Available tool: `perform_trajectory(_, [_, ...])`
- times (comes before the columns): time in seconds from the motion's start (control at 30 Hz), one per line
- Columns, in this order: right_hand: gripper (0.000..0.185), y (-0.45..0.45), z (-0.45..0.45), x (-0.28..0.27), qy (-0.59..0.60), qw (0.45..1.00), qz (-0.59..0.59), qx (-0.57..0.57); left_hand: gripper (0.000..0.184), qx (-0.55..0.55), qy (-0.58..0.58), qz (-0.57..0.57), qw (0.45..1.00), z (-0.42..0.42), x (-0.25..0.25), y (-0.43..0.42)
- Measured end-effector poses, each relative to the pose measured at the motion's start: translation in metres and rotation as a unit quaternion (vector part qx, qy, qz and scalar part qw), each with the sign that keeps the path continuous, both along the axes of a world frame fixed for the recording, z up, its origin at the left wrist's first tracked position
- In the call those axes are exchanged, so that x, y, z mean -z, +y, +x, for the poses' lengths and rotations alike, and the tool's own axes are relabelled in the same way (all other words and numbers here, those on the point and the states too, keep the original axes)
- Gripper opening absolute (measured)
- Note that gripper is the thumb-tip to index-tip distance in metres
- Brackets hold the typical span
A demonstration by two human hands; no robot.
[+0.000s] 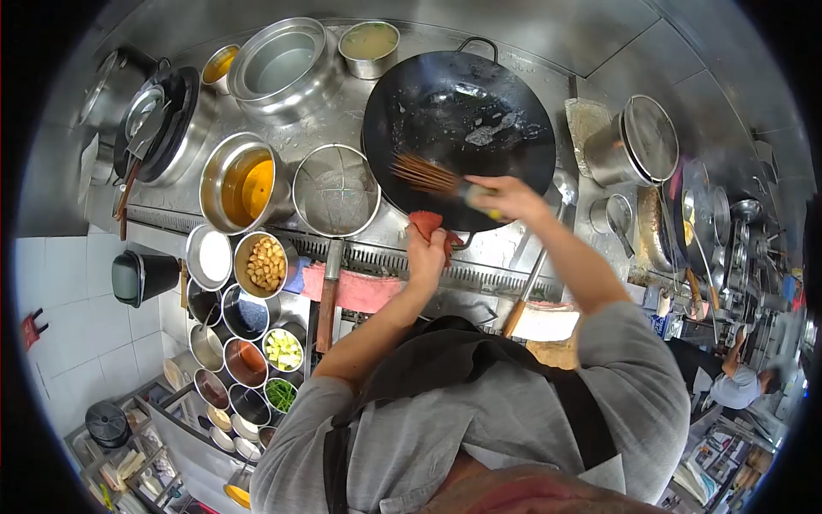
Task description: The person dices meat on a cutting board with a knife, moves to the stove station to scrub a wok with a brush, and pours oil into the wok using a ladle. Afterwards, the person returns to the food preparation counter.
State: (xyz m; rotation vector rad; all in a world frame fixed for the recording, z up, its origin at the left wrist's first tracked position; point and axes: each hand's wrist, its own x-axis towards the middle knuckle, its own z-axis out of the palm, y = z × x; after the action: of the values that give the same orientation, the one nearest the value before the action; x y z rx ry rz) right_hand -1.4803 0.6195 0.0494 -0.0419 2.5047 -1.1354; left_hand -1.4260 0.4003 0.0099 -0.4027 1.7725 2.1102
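A large black wok (467, 94) sits on the steel stove, with a wet, glossy patch inside. My right hand (511, 199) is closed around the handle of a bamboo wok brush (425, 174), whose bristles lie over the wok's near left side. At the near rim, my left hand (424, 254) grips a folded red cloth (425, 223) against the wok, close to its looped handle. Part of the cloth and the fingers behind it are hidden. Left of the wok rests a round wire strainer (336, 190) with a wooden handle.
Pots of oil (248, 184) and water (287, 68) stand on the left. Several ingredient containers, one with golden chunks (262, 262), line the near left. A ladle (531, 283) lies right of my left hand. Another person (735, 385) is at far right.
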Motion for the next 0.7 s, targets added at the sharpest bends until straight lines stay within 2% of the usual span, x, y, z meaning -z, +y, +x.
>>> perform_trajectory(0.07, [0.049, 0.077, -0.007, 0.007, 0.078, 0.980, 0.179, -0.035, 0.021, -0.001, 0.032, 0.008, 0.999, 0.005, 0.000, 0.003])
perform_trajectory(0.1, [0.050, 0.108, -0.026, -0.009, 0.046, 0.933, 0.355, 0.017, 0.019, 0.000, 0.027, 0.001, 1.000, 0.004, 0.000, 0.004])
perform_trajectory(0.13, [0.052, 0.115, -0.035, -0.047, 0.062, 0.903, 0.406, 0.128, 0.019, 0.001, 0.025, 0.001, 1.000, 0.004, 0.001, 0.004])
perform_trajectory(0.2, [0.055, 0.122, -0.062, -0.053, 0.191, 0.855, 0.448, 0.177, 0.020, 0.008, 0.021, 0.036, 0.999, -0.001, 0.002, 0.003])
perform_trajectory(0.23, [0.055, 0.115, -0.067, -0.050, 0.190, 0.857, 0.445, 0.178, 0.020, 0.007, 0.021, 0.032, 0.999, -0.002, 0.002, 0.001])
perform_trajectory(0.3, [0.056, 0.088, -0.082, -0.034, 0.221, 0.902, 0.310, 0.205, 0.022, 0.010, 0.009, 0.031, 0.999, -0.006, 0.002, 0.001])
perform_trajectory(0.33, [0.058, 0.075, -0.086, -0.003, 0.240, 0.909, 0.243, 0.240, 0.022, 0.006, 0.009, 0.029, 1.000, -0.008, 0.010, 0.001])
perform_trajectory(0.37, [0.059, 0.040, -0.082, -0.009, 0.067, 0.940, 0.079, 0.325, 0.022, 0.009, 0.025, -0.018, 0.999, -0.009, 0.026, 0.001])
perform_trajectory(0.4, [0.059, 0.021, -0.079, 0.012, -0.014, 0.946, 0.025, 0.323, 0.022, 0.013, 0.042, -0.065, 0.997, -0.011, 0.036, -0.001])
perform_trajectory(0.47, [0.058, -0.020, -0.057, 0.026, -0.079, 0.974, -0.066, 0.204, 0.025, 0.024, 0.036, -0.046, 0.998, -0.010, 0.037, -0.015])
perform_trajectory(0.5, [0.058, -0.040, -0.037, 0.005, -0.081, 0.982, -0.081, 0.150, 0.027, 0.040, 0.030, -0.021, 0.999, -0.012, 0.037, -0.023])
perform_trajectory(0.53, [0.059, -0.040, -0.022, -0.009, -0.100, 0.990, -0.063, 0.077, 0.027, 0.040, 0.029, -0.024, 0.999, -0.009, 0.024, -0.034])
perform_trajectory(0.6, [0.059, 0.015, -0.006, 0.023, 0.029, 0.997, -0.045, -0.051, 0.031, 0.022, -0.002, -0.069, 0.997, 0.005, -0.005, -0.064])
perform_trajectory(0.67, [0.049, 0.081, -0.010, -0.014, -0.007, 0.989, 0.144, -0.027, 0.042, 0.064, 0.029, -0.141, 0.988, 0.021, 0.010, -0.103])
perform_trajectory(0.7, [0.048, 0.098, -0.019, -0.049, 0.003, 0.969, 0.245, 0.046, 0.051, 0.059, 0.044, -0.214, 0.974, 0.033, 0.025, -0.122])
